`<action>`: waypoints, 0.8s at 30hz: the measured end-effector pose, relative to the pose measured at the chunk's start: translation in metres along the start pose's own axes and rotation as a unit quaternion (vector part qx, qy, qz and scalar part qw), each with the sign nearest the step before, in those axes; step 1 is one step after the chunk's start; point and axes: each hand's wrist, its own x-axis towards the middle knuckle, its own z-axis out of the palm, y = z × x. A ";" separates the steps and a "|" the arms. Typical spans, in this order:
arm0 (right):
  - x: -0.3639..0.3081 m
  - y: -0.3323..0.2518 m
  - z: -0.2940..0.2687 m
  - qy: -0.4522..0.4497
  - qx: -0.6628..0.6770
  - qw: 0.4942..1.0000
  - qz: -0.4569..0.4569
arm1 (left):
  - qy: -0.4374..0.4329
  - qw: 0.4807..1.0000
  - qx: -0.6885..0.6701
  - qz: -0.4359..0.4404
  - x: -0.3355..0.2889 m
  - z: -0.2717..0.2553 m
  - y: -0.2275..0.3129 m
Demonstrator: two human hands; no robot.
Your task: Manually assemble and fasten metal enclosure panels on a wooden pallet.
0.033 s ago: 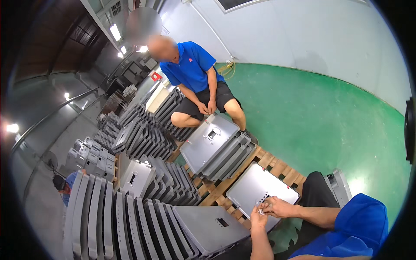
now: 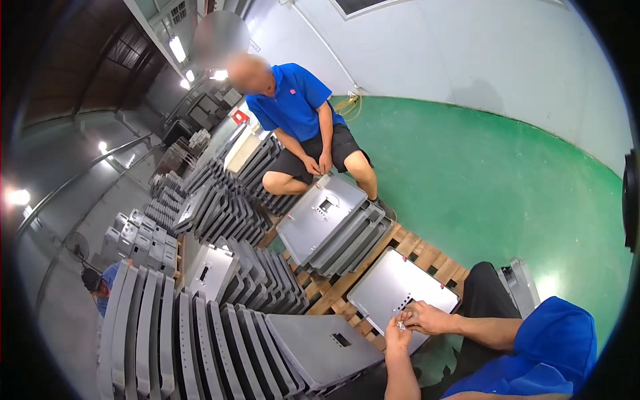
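Observation:
My left hand [image 2: 398,335] is closed around a few small shiny silvery pieces [image 2: 401,325], too small to name. Its fingers almost meet those of my right hand [image 2: 430,319], which are pinched together; whatever they hold is hidden. Both hands are over the near edge of a flat silver-grey metal panel [image 2: 393,283]. That panel has a row of small dark holes near my fingers and small red bits along its rim. It lies in front of my knees, by the wooden pallet.
Opposite me a seated person in a blue shirt [image 2: 293,100] works over a stack of grey panels [image 2: 320,223] on the wooden pallet [image 2: 433,257]. Standing rows of grey panels [image 2: 220,347] line the left. A grey metal part [image 2: 521,287] is beside my knee on the green floor [image 2: 467,173].

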 end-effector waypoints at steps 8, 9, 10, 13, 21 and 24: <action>-0.028 -0.024 0.005 -0.001 -0.002 0.999 0.046 | -0.003 1.000 0.030 0.004 -0.031 -0.015 -0.028; -0.030 -0.025 0.006 -0.001 0.001 0.999 0.039 | 0.000 0.999 0.037 0.005 -0.035 -0.018 -0.032; -0.031 -0.026 0.007 0.002 0.003 1.000 0.028 | -0.002 0.999 0.037 0.010 -0.037 -0.019 -0.033; -0.041 -0.026 0.009 0.013 0.004 1.000 0.010 | -0.005 0.999 0.042 0.008 -0.046 -0.018 -0.040; -0.044 -0.027 0.011 0.020 0.019 0.999 -0.023 | -0.042 0.999 -0.002 -0.029 -0.030 -0.047 -0.050; -0.050 -0.026 0.009 0.009 0.008 1.000 -0.015 | -0.026 0.999 -0.005 -0.033 -0.031 -0.037 -0.056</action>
